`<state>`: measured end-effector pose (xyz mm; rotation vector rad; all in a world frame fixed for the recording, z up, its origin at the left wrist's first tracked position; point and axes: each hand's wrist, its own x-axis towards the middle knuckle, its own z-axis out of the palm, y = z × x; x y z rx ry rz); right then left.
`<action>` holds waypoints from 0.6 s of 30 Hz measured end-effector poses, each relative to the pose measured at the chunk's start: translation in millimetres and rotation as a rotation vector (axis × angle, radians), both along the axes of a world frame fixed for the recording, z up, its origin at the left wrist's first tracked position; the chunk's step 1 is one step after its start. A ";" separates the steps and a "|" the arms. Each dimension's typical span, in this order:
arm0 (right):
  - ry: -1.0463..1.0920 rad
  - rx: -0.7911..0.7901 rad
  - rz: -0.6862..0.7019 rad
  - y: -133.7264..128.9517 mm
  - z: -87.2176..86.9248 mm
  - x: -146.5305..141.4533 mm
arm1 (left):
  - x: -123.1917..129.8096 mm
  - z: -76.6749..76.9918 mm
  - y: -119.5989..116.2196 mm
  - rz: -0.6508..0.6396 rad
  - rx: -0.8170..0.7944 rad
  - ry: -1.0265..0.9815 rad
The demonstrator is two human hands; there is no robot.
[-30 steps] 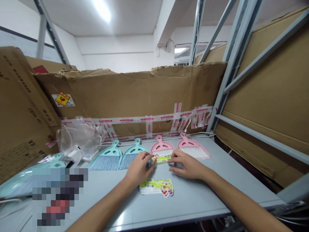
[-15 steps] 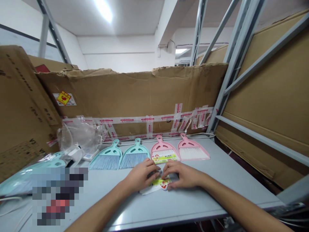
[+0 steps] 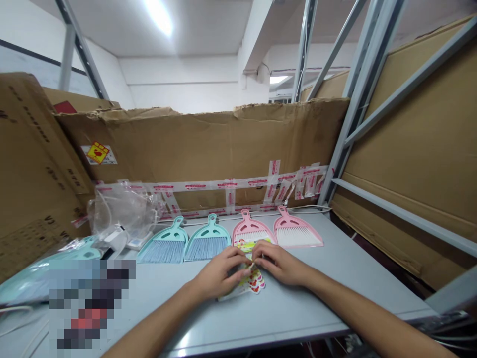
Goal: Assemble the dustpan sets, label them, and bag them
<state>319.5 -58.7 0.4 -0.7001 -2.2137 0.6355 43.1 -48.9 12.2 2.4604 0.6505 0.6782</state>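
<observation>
both the left hand (image 3: 219, 273) and the right hand (image 3: 279, 262) had their fingertips pinched on the fanned stack of printed labels (image 3: 251, 282), which lay on the grey table (image 3: 320, 283) at lower centre of the frame, and a slack pinch could have let the slips spread and slide, or a knuckle could have nudged the pink dustpan (image 3: 246, 220) just above; compared with the earlier frame, the hands had drawn closer and the stack sat more askew
</observation>
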 end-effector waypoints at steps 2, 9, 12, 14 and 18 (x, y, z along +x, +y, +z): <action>0.044 0.074 -0.037 0.0 0.5 0.3 | 1.5 -2.9 0.2 0.069 -0.057 -0.112; 0.143 0.198 -0.038 -2.8 -0.6 -4.5 | 6.4 -25.8 10.1 0.033 -0.660 -0.404; 0.149 0.180 -0.011 -4.6 -0.4 -7.6 | 10.3 -32.6 14.8 0.007 -0.854 -0.481; 0.150 0.177 -0.031 -5.5 0.1 -8.0 | 11.0 -31.8 16.3 0.048 -0.905 -0.507; 0.202 0.039 -0.147 -6.6 -0.1 -10.7 | 5.9 -17.4 13.5 0.158 -0.853 -0.611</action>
